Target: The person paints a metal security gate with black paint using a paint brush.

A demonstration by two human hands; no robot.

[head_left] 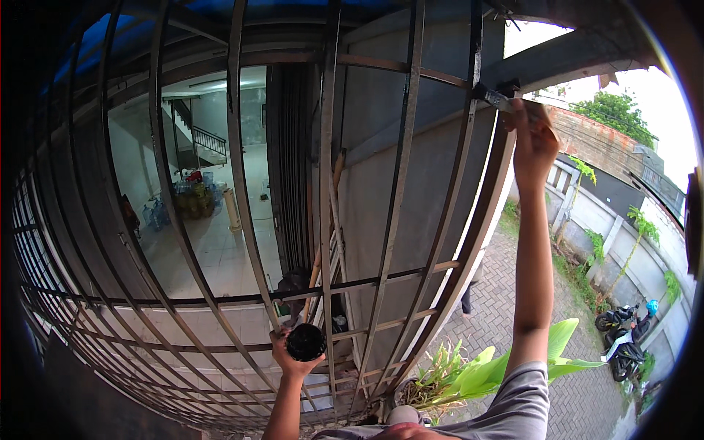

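Observation:
My right hand (534,143) is raised at the upper right, its fingers closed round the handle of a paintbrush (499,100). The brush's dark bristles meet an upright metal bar of the grille (402,158), close to where a crossbar joins it. Low in the middle, my left hand (292,359) grips a round container of black paint (306,342), held up against the bars. Paint covers the container's inside, and the paint's level cannot be made out. Some bars look glossy black in their upper parts, while lower stretches are duller and brownish.
Behind the bars lies a tiled room with a staircase (209,139) and several bottles and gas cylinders (192,198). Poles (334,220) lean just inside the grille. Below my right arm grows a leafy potted plant (491,374). A motorcycle (623,348) stands by the wall at far right.

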